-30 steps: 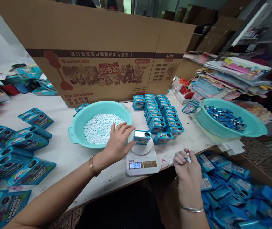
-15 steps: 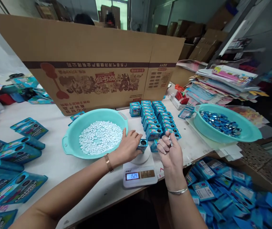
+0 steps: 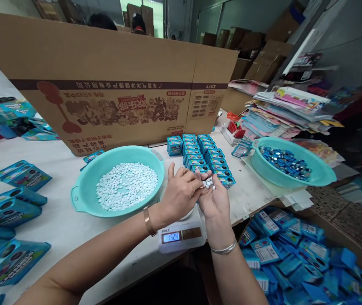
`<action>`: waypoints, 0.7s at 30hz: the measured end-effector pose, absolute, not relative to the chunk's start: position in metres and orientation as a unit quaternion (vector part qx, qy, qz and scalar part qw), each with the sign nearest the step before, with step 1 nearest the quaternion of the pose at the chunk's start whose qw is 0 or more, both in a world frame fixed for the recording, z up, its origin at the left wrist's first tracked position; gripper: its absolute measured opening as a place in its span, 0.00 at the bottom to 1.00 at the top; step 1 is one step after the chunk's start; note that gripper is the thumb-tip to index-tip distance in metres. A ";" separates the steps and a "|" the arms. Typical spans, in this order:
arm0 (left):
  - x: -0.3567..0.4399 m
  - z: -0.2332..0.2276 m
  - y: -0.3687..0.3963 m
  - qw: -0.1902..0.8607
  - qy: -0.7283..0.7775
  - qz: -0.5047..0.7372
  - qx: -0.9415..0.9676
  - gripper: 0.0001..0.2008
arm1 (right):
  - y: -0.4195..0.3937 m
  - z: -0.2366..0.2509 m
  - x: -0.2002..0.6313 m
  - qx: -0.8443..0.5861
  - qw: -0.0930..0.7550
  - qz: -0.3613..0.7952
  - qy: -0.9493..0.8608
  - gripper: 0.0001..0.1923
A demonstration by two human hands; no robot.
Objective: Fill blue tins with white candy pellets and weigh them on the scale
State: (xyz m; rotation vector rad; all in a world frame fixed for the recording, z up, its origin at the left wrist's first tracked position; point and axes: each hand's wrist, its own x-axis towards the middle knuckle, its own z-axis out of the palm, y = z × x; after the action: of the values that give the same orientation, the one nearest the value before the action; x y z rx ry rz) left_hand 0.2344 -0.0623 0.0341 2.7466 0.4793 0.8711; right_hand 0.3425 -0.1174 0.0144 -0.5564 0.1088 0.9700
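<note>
My right hand [image 3: 215, 205] is turned palm up and cupped around a few small white candies [image 3: 208, 183]. Above that palm is my left hand [image 3: 181, 190], its fingers curled down at the candies; whether a candy is pinched in them is hidden. Both hands are over the white digital scale [image 3: 182, 237], whose display reads 152.4. The scale's plate is mostly covered by my hands, and no box shows on it. To the left stands a teal basin [image 3: 76, 192] of white candies [image 3: 126, 184]. Rows of small blue boxes [image 3: 217, 162] stand just beyond my hands.
A large cardboard sheet [image 3: 111, 55] rises behind the basin. At right, another teal basin [image 3: 324, 176] holds shiny blue pieces. Blue boxes fill a carton [image 3: 282, 250] below the table's right edge. More blue boxes [image 3: 9, 212] stand at left. Stacked papers [image 3: 273, 114] lie at back right.
My left hand has left the small blue box on the scale and moved to my right palm. My right hand has moved left and opened from a fist into a cup, showing white candies.
</note>
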 end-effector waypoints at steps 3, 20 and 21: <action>0.238 0.036 -0.063 0.079 0.181 0.252 0.948 0.09 | -0.118 0.012 0.338 -0.249 0.850 0.460 0.060 0.11; 0.219 0.011 -0.034 0.087 0.196 0.194 0.957 0.07 | -0.146 0.001 0.357 -0.260 0.882 0.377 0.113 0.09; 0.219 0.009 -0.034 0.091 0.198 0.185 0.958 0.06 | -0.148 -0.003 0.360 -0.260 0.884 0.374 0.107 0.08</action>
State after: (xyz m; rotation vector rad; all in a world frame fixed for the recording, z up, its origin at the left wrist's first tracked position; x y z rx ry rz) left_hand 0.2186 -0.0340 0.0092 2.8467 0.5887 0.5498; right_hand 0.3598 -0.1482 -0.0027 -0.5401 0.2232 0.7782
